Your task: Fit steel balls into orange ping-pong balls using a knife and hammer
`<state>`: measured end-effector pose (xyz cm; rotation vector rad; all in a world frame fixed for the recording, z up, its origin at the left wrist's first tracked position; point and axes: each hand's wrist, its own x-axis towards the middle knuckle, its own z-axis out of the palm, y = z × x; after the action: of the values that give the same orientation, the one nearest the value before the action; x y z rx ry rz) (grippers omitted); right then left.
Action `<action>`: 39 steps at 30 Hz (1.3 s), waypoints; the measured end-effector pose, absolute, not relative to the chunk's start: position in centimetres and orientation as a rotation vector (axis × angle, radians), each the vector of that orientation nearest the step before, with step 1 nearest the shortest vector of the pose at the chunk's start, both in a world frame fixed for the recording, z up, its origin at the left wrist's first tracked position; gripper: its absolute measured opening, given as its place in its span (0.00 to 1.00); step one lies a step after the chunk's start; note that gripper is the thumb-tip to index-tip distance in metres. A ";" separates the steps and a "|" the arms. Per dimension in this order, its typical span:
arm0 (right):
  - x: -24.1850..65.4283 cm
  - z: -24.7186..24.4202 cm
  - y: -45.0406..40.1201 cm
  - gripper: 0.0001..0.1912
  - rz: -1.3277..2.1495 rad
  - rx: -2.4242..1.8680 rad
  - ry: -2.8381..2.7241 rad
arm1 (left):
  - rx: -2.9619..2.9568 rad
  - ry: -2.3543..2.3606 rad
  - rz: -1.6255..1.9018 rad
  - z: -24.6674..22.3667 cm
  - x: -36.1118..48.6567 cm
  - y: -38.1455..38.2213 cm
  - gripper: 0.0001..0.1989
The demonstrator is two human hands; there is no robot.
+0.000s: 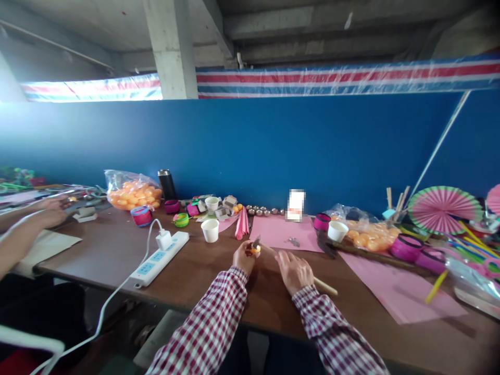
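My left hand is closed around a small orange ball, of which only part shows. A dark pointed metal piece sticks up at the ball; what it belongs to I cannot make out. To the right, my right hand is wrapped over a light wooden stick. One end of the stick reaches toward the ball, while the other comes out behind the wrist. Beyond my hands, small silvery bits lie on a pink sheet.
White paper cups, a power strip with its cable and a bag of orange balls stand left. Silvery bells line the back. At right lie more orange balls and a pink paper fan. Another person's hands work far left.
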<state>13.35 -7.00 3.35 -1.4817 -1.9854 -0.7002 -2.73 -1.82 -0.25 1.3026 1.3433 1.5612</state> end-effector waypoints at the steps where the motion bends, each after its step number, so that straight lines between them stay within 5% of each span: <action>1: 13.3 3.3 -7.0 0.13 -0.686 -1.502 -1.985 | 1.304 1.353 1.561 -0.3 -2.7 -1.8 0.19; 39: 14.2 4.5 -7.4 0.17 -0.695 -1.580 -1.807 | 1.218 1.365 1.589 1.0 -2.3 -2.3 0.20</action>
<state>14.24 -7.37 4.53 -1.5801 -1.8072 -0.6946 -2.33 -2.34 1.05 1.2178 1.3646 1.5890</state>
